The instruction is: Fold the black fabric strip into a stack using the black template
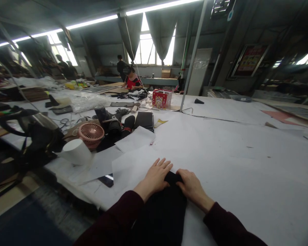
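A long piece of black cloth runs from the bottom edge of the view up to my hands on the white table. Across its far left corner lies my left hand, palm down, fingers stretched out and thumb resting on the black material. My right hand is at the far right corner, with its fingers curled over the cloth's edge and the thumb against it. Between the two hands a short stretch of the far edge shows. The underside of the cloth is hidden.
White paper sheets lie left of my hands, beside a phone-like dark object. Further left are a paper roll, a pink fan and a kettle. A red box and a seated person are beyond.
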Demonstrator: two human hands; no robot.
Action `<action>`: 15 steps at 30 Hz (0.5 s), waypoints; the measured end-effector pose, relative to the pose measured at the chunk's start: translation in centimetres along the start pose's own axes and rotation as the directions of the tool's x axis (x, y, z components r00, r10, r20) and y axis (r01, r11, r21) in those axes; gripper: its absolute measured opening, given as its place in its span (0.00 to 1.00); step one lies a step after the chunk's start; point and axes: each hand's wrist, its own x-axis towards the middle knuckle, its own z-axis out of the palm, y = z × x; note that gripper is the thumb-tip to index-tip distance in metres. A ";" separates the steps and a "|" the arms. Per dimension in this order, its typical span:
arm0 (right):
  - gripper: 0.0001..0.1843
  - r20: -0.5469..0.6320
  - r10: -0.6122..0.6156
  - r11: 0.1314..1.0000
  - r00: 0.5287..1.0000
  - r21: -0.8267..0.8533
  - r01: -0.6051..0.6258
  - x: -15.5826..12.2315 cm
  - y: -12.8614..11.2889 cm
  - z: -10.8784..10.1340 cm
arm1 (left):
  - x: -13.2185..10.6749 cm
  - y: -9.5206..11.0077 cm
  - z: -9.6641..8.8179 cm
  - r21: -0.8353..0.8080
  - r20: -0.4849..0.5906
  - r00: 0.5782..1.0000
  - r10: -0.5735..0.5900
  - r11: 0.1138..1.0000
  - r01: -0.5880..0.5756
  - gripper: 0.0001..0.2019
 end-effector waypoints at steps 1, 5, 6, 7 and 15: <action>0.11 -0.028 -0.013 1.000 1.000 -0.021 0.013 -0.4 -0.1 0.4 | 0.4 -0.3 0.2 -0.009 0.027 1.000 0.011 1.000 -0.011 0.38; 0.11 -0.194 -0.152 0.982 0.969 -0.140 0.126 -1.7 -0.1 2.0 | -0.4 -0.8 0.5 -0.043 0.009 1.000 0.010 0.999 -0.010 0.25; 0.11 -0.237 -0.198 0.972 0.951 -0.176 0.158 -1.9 -0.1 2.5 | -0.9 -0.7 0.5 -0.047 -0.024 1.000 0.010 0.999 -0.011 0.23; 0.12 -0.273 -0.240 0.960 0.932 -0.211 0.185 -2.2 0.0 2.8 | -1.4 -0.6 0.6 -0.049 -0.059 0.998 0.010 0.999 -0.013 0.22; 0.24 -0.369 -0.445 0.843 0.816 -0.480 0.243 -3.9 0.5 4.6 | -3.4 0.3 2.5 0.033 -0.196 0.980 0.041 0.999 -0.035 0.19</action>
